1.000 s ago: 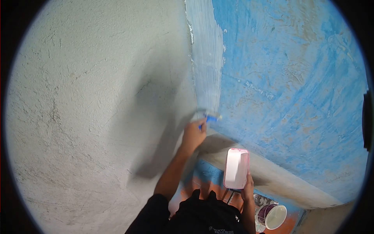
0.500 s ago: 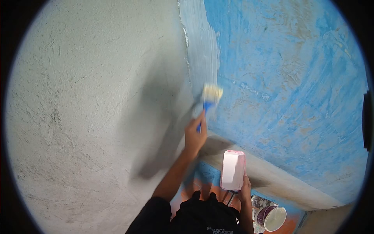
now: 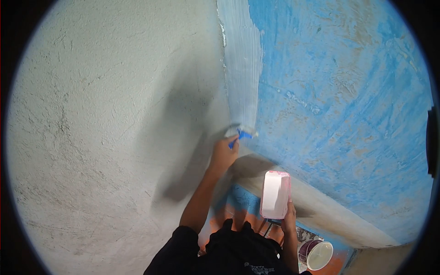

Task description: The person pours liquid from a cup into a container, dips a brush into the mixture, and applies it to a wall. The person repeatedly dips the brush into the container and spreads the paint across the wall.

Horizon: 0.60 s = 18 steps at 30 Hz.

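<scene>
My left hand is closed round a blue-handled paintbrush, whose bristles touch the wall low in the corner. A pale painted strip with vertical brush marks runs up from there, between the grey-white wall and the blue wall. Lower right, my right hand grips the side of a pink-rimmed container with white inside. The fingers of my right hand are partly hidden behind it.
A round bucket with a pale inside stands on the orange and blue floor at lower right. A pale ledge runs along the foot of the blue wall. A dark object shows at the right edge.
My left hand has moved down with the paintbrush, and the bristles now sit lower in the corner. The container in my right hand appears slightly higher in view.
</scene>
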Tool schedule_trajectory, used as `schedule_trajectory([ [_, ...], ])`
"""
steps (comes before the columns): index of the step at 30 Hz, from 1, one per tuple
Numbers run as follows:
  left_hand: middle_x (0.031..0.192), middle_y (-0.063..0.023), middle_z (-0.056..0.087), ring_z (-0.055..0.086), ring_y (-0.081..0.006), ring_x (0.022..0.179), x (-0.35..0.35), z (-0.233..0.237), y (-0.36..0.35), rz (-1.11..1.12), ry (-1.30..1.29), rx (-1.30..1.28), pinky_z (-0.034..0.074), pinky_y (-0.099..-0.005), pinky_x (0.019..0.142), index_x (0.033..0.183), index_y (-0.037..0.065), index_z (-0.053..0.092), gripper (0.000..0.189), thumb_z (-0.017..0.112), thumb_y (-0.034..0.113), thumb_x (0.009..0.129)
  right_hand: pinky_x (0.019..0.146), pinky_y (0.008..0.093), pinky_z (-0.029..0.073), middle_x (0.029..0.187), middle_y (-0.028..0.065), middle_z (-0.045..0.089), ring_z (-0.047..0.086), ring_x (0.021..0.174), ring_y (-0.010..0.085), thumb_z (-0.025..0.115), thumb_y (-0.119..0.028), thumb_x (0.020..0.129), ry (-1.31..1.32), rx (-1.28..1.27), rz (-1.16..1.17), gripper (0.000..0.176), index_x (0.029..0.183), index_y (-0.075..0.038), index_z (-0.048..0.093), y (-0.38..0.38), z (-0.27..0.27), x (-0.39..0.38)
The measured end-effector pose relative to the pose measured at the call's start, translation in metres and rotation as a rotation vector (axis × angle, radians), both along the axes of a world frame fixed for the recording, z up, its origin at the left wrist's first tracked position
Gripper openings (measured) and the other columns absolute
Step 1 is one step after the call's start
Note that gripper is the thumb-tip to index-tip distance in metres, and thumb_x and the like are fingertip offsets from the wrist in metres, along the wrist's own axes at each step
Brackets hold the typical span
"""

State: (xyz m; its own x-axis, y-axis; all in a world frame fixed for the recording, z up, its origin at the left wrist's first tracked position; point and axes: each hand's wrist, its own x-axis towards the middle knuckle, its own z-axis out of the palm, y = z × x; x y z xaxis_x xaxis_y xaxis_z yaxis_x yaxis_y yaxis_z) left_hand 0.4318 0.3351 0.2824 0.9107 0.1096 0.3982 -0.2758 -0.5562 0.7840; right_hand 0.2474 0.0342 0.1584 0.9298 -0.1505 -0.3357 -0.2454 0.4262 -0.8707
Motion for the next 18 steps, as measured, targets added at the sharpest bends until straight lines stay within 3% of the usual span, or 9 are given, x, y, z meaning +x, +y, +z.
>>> schedule_trajectory([
  [3, 0.095, -0.0216, 0.074, 0.074, -0.0274, 0.087, -0.023, 0.060, 0.003, 0.086, -0.086, -0.086, 0.055, -0.0331, 0.078, 0.120, 0.001, 0.073, 0.026, 0.067, 0.011, 0.097, 0.103, 0.0348, 0.047, 0.134, 0.0116, 0.061, 0.059, 0.122, 0.0198, 0.042, -0.043, 0.111, 0.021, -0.013, 0.016, 0.057, 0.145, 0.003, 0.050, -0.001, -0.005, -0.003],
  [6, 0.092, -0.0181, 0.072, 0.071, -0.0249, 0.080, -0.025, 0.037, -0.003, 0.169, -0.245, -0.166, 0.054, -0.0325, 0.074, 0.122, 0.001, 0.073, 0.025, 0.065, 0.007, 0.098, 0.103, 0.0346, 0.046, 0.133, 0.0110, 0.061, 0.058, 0.122, 0.0192, 0.042, -0.043, 0.111, 0.038, -0.020, 0.009, 0.057, 0.144, 0.003, 0.051, -0.001, -0.007, -0.002],
  [9, 0.084, -0.0185, 0.069, 0.065, -0.0283, 0.069, -0.005, -0.062, -0.020, 0.099, -0.446, -0.110, 0.051, -0.0348, 0.067, 0.122, 0.001, 0.072, 0.027, 0.065, 0.007, 0.098, 0.103, 0.0341, 0.046, 0.132, 0.0102, 0.061, 0.059, 0.121, 0.0185, 0.043, -0.043, 0.111, 0.036, -0.020, 0.029, 0.057, 0.144, 0.002, 0.051, -0.003, -0.011, -0.003],
  [13, 0.106, -0.0272, 0.072, 0.072, -0.0395, 0.099, -0.031, -0.213, -0.016, 0.007, -0.112, -0.020, 0.057, -0.0410, 0.085, 0.118, 0.000, 0.074, 0.025, 0.065, 0.010, 0.096, 0.104, 0.0343, 0.046, 0.136, 0.0106, 0.060, 0.059, 0.123, 0.0192, 0.043, -0.044, 0.111, 0.038, -0.008, 0.024, 0.058, 0.146, 0.002, 0.050, -0.002, -0.007, -0.001],
  [17, 0.106, -0.0267, 0.072, 0.071, -0.0413, 0.103, -0.026, -0.245, -0.005, 0.027, 0.107, 0.007, 0.056, -0.0449, 0.091, 0.116, 0.001, 0.074, 0.026, 0.065, 0.014, 0.095, 0.106, 0.0348, 0.046, 0.138, 0.0113, 0.059, 0.058, 0.125, 0.0199, 0.042, -0.043, 0.111, 0.073, -0.008, 0.028, 0.058, 0.147, 0.002, 0.048, -0.001, 0.010, -0.002],
  [18, 0.106, -0.0262, 0.072, 0.071, -0.0410, 0.102, -0.014, -0.220, -0.006, 0.047, 0.131, 0.023, 0.056, -0.0449, 0.091, 0.116, 0.001, 0.074, 0.027, 0.065, 0.014, 0.095, 0.102, 0.0341, 0.048, 0.136, 0.0106, 0.060, 0.060, 0.122, 0.0192, 0.042, -0.044, 0.111, 0.064, -0.014, 0.022, 0.058, 0.147, 0.001, 0.049, -0.003, 0.008, -0.002],
])
